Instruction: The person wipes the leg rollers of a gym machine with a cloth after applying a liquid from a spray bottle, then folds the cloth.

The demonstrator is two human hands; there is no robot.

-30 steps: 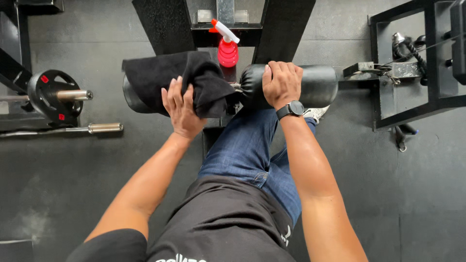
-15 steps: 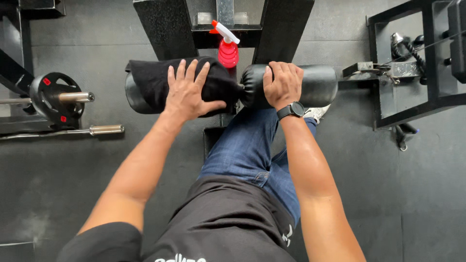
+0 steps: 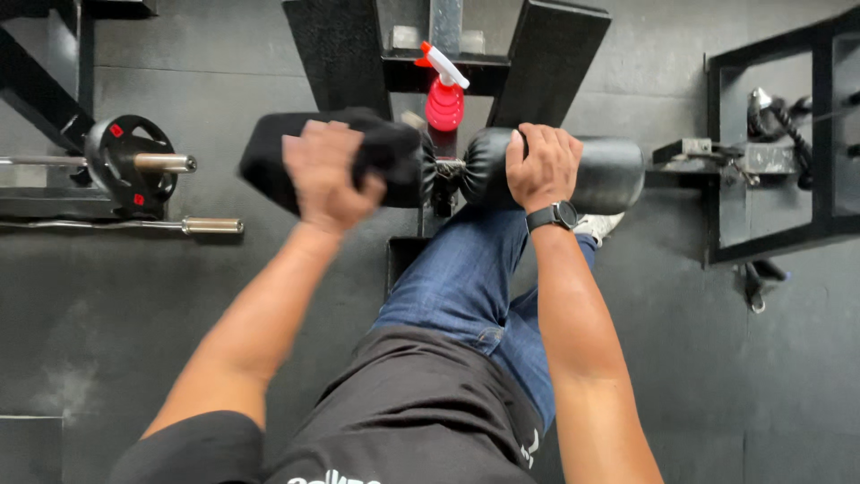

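A black cloth (image 3: 385, 148) is bunched over the left black roller pad (image 3: 269, 166) of a gym machine. My left hand (image 3: 327, 175) grips the cloth and presses it on that pad. Over on the right roller pad (image 3: 605, 175), my right hand (image 3: 542, 166) is closed around the padding, with a dark watch on the wrist. A red spray bottle (image 3: 444, 99) with a white trigger stands on the machine frame just behind the two pads.
A barbell (image 3: 193, 224) and a black weight plate on a sleeve (image 3: 134, 161) lie at the left. A black metal frame with a cable handle (image 3: 775, 108) stands at the right. The floor is dark rubber. My jeans-clad leg (image 3: 466, 278) is below the pads.
My left hand slid left along the pad with the cloth and curled from flat into a grip. My right hand stayed on the right pad.
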